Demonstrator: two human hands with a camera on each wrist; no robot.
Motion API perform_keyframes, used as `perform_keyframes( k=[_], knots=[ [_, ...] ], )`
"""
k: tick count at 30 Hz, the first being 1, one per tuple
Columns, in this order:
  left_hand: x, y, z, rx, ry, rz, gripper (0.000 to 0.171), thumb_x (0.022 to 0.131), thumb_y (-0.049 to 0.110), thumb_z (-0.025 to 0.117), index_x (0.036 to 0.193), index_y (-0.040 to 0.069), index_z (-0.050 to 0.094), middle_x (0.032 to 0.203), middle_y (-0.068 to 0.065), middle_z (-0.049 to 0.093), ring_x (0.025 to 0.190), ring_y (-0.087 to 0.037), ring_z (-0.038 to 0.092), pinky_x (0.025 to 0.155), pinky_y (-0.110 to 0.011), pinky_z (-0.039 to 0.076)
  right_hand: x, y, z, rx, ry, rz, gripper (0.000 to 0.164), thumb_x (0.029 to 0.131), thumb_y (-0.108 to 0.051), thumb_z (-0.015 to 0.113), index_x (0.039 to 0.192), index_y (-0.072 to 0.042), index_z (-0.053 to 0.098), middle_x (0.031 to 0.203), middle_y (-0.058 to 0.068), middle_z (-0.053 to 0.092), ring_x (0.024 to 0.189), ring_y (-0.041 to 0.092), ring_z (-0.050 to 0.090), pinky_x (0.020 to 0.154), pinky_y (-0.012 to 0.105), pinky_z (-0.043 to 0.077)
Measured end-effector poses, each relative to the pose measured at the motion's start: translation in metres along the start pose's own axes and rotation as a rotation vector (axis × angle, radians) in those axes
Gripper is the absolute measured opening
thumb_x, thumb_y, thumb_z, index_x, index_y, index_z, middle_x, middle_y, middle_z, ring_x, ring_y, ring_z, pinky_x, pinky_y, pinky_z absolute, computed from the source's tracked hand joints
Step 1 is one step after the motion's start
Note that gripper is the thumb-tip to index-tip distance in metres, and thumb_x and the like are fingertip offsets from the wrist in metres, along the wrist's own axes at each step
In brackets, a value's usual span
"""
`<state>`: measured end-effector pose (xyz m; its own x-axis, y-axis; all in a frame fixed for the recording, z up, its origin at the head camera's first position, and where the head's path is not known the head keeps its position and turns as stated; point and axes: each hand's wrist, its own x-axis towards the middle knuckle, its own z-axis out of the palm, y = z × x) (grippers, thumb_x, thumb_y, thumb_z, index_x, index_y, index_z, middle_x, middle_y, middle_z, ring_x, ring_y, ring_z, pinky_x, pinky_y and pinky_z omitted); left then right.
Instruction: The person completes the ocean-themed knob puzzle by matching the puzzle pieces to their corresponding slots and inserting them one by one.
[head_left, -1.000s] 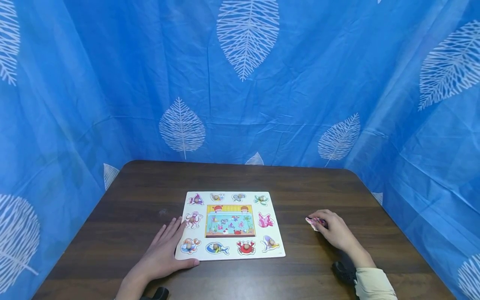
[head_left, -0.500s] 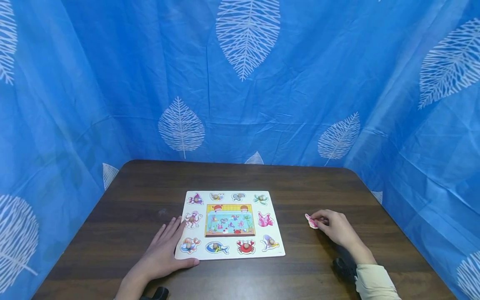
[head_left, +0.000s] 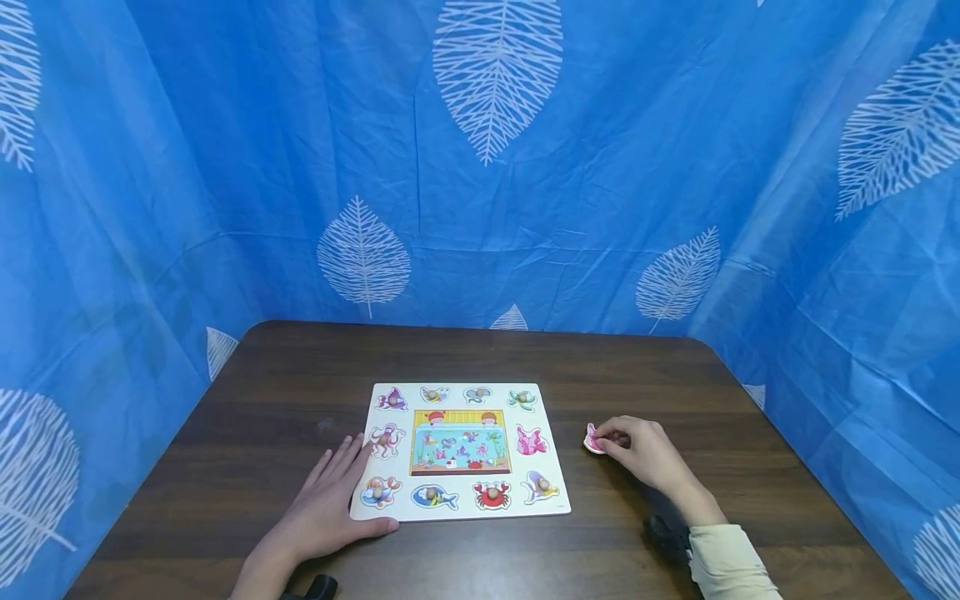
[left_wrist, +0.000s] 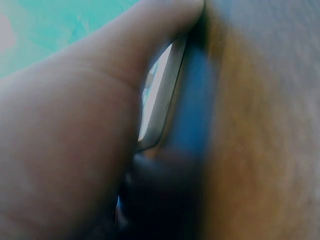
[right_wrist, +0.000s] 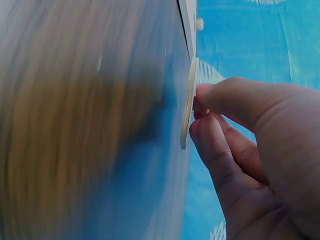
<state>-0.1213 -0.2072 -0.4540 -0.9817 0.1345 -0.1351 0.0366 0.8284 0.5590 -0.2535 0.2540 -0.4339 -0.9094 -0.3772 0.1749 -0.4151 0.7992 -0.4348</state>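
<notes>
A pale wooden peg puzzle board (head_left: 461, 400) with sea-creature pieces round a fish-tank picture lies on the table. My left hand (head_left: 322, 508) rests on its near left corner, fingers spread along the left edge and thumb at the front edge. In the left wrist view the thumb (left_wrist: 100, 85) hides much of the board's side. To the right of the board, my right hand (head_left: 645, 450) pinches a pink puzzle piece (head_left: 592, 439). The right wrist view shows that piece (right_wrist: 188, 107) edge-on, with thumb and fingertips at its face. A pink fish (head_left: 531, 440) shows on the board's right side, with no knob visible.
The dark wooden table (head_left: 480, 354) extends round the board. Behind it and at both sides hangs a blue curtain (head_left: 480, 242) with white leaf prints. A black wrist device (head_left: 666, 533) sits under the right wrist.
My right hand has moved left toward the board with the pink piece, which has turned and shows more of its face. The left hand and the board have stayed in place.
</notes>
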Motion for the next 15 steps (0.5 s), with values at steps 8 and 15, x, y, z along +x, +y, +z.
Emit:
perform_keyframes(
  k=[8,15],
  knots=[
    [0.0,0.0,0.0,0.004,0.006,0.008,0.125,0.072,0.074,0.078,0.161,0.0,0.03,0.168,-0.024,0.024,0.157,-0.045,0.016,0.125,-0.065,0.012,0.012,-0.024,0.016,0.051,-0.049,-0.007,0.011,0.088,-0.013,0.082,0.098,-0.018,0.079,0.096,-0.005,0.075,0.081,0.006,0.063,0.075,0.026,0.059],
    [0.0,0.0,0.0,-0.006,0.004,0.002,0.126,0.071,0.074,0.078,0.16,0.0,0.03,0.169,-0.024,0.023,0.157,-0.045,0.015,0.125,-0.065,0.011,0.022,-0.044,0.029,0.105,-0.1,-0.064,0.011,0.089,-0.014,0.082,0.099,-0.019,0.079,0.093,-0.009,0.073,0.079,0.004,0.061,0.074,0.024,0.057]
  ],
)
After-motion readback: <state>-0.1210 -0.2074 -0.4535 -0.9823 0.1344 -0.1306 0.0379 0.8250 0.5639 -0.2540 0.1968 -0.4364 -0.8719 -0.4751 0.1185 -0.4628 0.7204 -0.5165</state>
